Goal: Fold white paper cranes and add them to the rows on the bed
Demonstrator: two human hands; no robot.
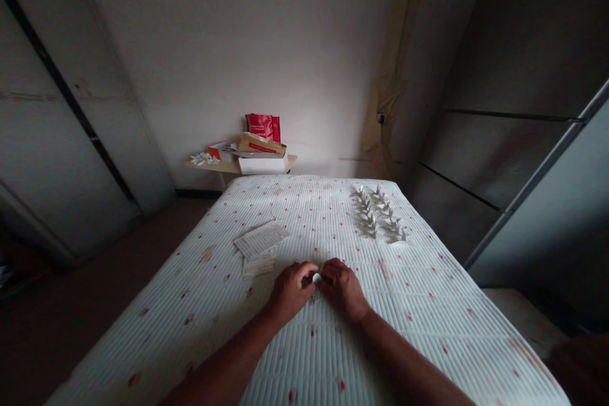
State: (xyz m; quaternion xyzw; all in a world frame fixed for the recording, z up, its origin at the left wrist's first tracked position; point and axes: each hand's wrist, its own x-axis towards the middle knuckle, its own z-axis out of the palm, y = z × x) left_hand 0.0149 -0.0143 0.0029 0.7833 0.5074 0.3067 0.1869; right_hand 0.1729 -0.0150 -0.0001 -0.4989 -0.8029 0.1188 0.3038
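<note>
Between the fingers of both hands is a small piece of white paper, mostly hidden by the fingertips. My left hand pinches its left side, thumb and forefinger bent together. From the other side my right hand grips it with curled fingers. Both hands are low over the quilted, red-dotted bed cover. Left of and beyond my left hand lie printed paper sheets, loosely overlapping. Several folded paper figures, pale and pointed, stand in two rows farther off to the right.
Behind the bed's far edge, a small table carries a white box, a red bag and a heap of white folded paper. Grey cabinets rise on the left and right.
</note>
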